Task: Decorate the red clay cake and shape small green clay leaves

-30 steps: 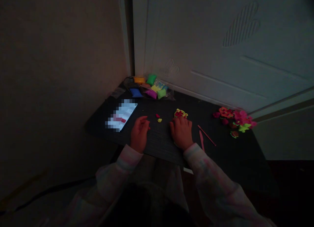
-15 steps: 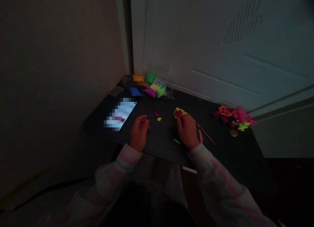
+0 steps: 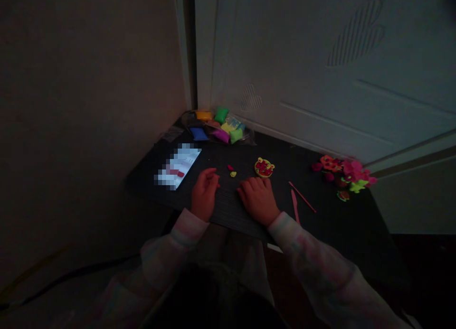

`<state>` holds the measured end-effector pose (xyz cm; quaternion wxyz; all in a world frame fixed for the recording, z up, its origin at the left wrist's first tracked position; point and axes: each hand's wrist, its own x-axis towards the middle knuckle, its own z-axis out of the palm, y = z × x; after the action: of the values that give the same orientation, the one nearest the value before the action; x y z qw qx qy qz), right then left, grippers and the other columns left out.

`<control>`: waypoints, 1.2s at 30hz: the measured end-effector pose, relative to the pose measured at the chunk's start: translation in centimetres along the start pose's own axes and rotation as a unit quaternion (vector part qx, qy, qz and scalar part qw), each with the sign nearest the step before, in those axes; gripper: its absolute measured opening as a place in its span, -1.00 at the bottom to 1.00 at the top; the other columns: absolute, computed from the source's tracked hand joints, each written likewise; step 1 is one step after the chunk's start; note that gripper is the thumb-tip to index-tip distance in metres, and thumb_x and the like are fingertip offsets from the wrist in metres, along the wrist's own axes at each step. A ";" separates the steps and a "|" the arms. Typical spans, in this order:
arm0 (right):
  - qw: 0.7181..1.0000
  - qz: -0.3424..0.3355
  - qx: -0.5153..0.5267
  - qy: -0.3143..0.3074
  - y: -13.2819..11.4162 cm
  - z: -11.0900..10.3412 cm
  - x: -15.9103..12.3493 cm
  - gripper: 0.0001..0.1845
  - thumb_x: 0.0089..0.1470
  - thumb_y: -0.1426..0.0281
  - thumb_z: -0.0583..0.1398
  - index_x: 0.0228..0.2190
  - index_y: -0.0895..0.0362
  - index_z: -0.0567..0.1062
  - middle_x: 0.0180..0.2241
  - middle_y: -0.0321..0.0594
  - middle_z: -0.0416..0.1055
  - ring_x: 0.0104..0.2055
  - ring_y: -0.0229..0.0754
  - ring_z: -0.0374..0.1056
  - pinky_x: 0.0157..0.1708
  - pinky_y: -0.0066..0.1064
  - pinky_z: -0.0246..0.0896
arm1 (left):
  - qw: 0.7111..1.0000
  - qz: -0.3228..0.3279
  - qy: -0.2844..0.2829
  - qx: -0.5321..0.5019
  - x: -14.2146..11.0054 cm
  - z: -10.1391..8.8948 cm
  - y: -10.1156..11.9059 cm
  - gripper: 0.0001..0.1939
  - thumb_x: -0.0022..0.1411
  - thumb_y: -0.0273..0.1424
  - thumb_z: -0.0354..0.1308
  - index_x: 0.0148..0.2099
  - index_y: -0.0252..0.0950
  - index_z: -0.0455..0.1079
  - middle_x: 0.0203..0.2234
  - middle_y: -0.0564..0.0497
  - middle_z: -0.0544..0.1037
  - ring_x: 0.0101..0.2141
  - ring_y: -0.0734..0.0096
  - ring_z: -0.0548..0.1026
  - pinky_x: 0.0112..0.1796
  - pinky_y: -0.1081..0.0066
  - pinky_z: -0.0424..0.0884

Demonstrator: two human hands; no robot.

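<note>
My left hand (image 3: 205, 194) rests at the table's near edge beside the phone, fingers loosely curled and apart, with nothing visible in it. Palm down on the dark table (image 3: 228, 205), my right hand (image 3: 259, 198) has its fingers slightly bent and holds nothing I can see. Just beyond its fingertips lies a round yellow-rimmed clay piece (image 3: 264, 168) with a red middle and small yellow ears or loops. Between my hands, farther back, are a small red clay bit (image 3: 230, 167) and a yellow clay bit (image 3: 232, 174). The green sliver is hidden now.
A lit phone (image 3: 181, 166) lies at left. Behind it are colourful clay packets (image 3: 221, 135) in clear plastic. Right of my right hand lie a pink clay knife (image 3: 295, 205) and a thin pink stick (image 3: 302, 196). Bright clay figures (image 3: 351, 170) cluster at far right, near the white door (image 3: 302, 72).
My right hand moved off the round clay piece, first right, uncovering a green sliver, then back left and nearer, covering that spot. The round piece now shows whole. My left hand stays put.
</note>
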<state>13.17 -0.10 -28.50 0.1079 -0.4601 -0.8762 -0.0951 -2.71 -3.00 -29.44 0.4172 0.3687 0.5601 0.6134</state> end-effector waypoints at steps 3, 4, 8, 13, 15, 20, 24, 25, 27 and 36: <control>1.000 0.020 -0.008 0.008 0.0 0.1 0.1 -0.72 0.11 0.31 -0.08 -0.36 0.16 0.37 -0.37 -0.12 0.33 -0.29 -0.11 0.16 -0.25 -0.25 -0.11 | 1.000 0.001 0.000 0.004 0.0 0.0 0.1 -0.78 0.09 -0.37 0.01 -0.19 -0.30 0.26 -0.41 0.04 0.36 -0.49 0.56 0.32 -0.40 0.49 0.28; 0.999 0.030 -0.012 0.012 0.1 0.1 0.1 -0.71 0.12 0.33 -0.09 -0.36 0.18 0.37 -0.36 -0.09 0.33 -0.29 -0.10 0.16 -0.25 -0.23 -0.12 | 1.000 0.000 0.001 0.004 -0.1 0.0 0.1 -0.79 0.09 -0.37 0.01 -0.19 -0.30 0.26 -0.41 0.04 0.36 -0.49 0.56 0.32 -0.40 0.49 0.28; 1.000 0.004 -0.005 0.005 0.2 0.2 0.2 -0.73 0.11 0.29 -0.07 -0.38 0.13 0.37 -0.36 -0.17 0.34 -0.31 -0.15 0.16 -0.24 -0.27 -0.11 | 1.000 0.000 -0.002 0.010 -0.1 0.0 0.1 -0.79 0.09 -0.37 0.00 -0.18 -0.31 0.25 -0.42 0.04 0.37 -0.49 0.56 0.33 -0.40 0.49 0.28; 0.999 0.031 -0.006 0.014 0.1 0.2 0.2 -0.70 0.11 0.32 -0.09 -0.38 0.20 0.37 -0.36 -0.09 0.33 -0.29 -0.11 0.15 -0.24 -0.24 -0.14 | 1.000 0.003 -0.001 0.018 0.0 0.0 0.0 -0.77 0.08 -0.37 0.00 -0.18 -0.32 0.26 -0.42 0.05 0.37 -0.49 0.57 0.33 -0.39 0.48 0.28; 1.000 0.013 0.002 0.007 0.0 0.1 0.1 -0.71 0.11 0.29 -0.07 -0.38 0.17 0.37 -0.37 -0.14 0.33 -0.30 -0.14 0.15 -0.24 -0.27 -0.13 | 1.000 0.003 -0.002 0.017 -0.1 0.1 0.1 -0.78 0.08 -0.38 0.00 -0.18 -0.32 0.26 -0.42 0.05 0.37 -0.49 0.57 0.33 -0.39 0.49 0.29; 1.000 0.022 0.016 0.008 0.0 -0.2 0.2 -0.69 0.12 0.30 -0.09 -0.36 0.19 0.37 -0.36 -0.11 0.33 -0.29 -0.12 0.15 -0.24 -0.26 -0.14 | 1.000 0.004 -0.001 0.022 -0.1 0.1 0.2 -0.79 0.08 -0.37 0.01 -0.20 -0.32 0.26 -0.43 0.05 0.37 -0.49 0.56 0.34 -0.40 0.48 0.30; 0.999 0.010 0.041 0.002 -0.4 0.0 0.0 -0.72 0.10 0.28 -0.05 -0.39 0.16 0.37 -0.38 -0.17 0.34 -0.31 -0.16 0.16 -0.24 -0.29 -0.11 | 1.000 0.000 -0.003 0.024 -0.1 0.2 0.3 -0.77 0.08 -0.37 0.01 -0.19 -0.32 0.26 -0.43 0.05 0.37 -0.49 0.56 0.34 -0.39 0.48 0.30; 0.999 0.007 0.049 0.000 -0.5 0.0 -0.1 -0.73 0.09 0.26 -0.04 -0.40 0.14 0.37 -0.39 -0.20 0.35 -0.31 -0.17 0.17 -0.24 -0.30 -0.10 | 1.000 0.000 -0.005 0.026 -0.1 0.2 0.4 -0.77 0.07 -0.37 0.02 -0.19 -0.32 0.26 -0.43 0.05 0.37 -0.48 0.56 0.34 -0.39 0.48 0.30; 0.998 0.024 0.058 0.007 -0.6 -0.2 -0.1 -0.73 0.09 0.26 -0.04 -0.39 0.15 0.37 -0.38 -0.19 0.35 -0.30 -0.16 0.18 -0.25 -0.30 -0.08 | 0.999 0.000 -0.009 0.035 0.0 0.2 0.4 -0.77 0.06 -0.38 0.03 -0.19 -0.32 0.26 -0.43 0.05 0.37 -0.47 0.56 0.34 -0.39 0.48 0.30; 0.953 0.199 0.199 0.112 3.7 -6.1 -3.6 -0.74 0.05 0.26 0.02 -0.31 0.17 0.35 -0.37 -0.18 0.31 -0.32 -0.22 0.25 -0.33 -0.39 0.15 | 0.959 0.111 -0.138 0.223 -0.5 0.2 0.2 -0.72 0.10 -0.39 0.01 -0.11 -0.33 0.28 -0.30 -0.04 0.39 -0.35 0.45 0.36 -0.30 0.38 0.32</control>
<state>18.88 -2.49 -23.39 0.3112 -0.5810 -0.7502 0.0533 -2.38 -3.44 -29.18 0.3268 0.5936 0.5751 0.4585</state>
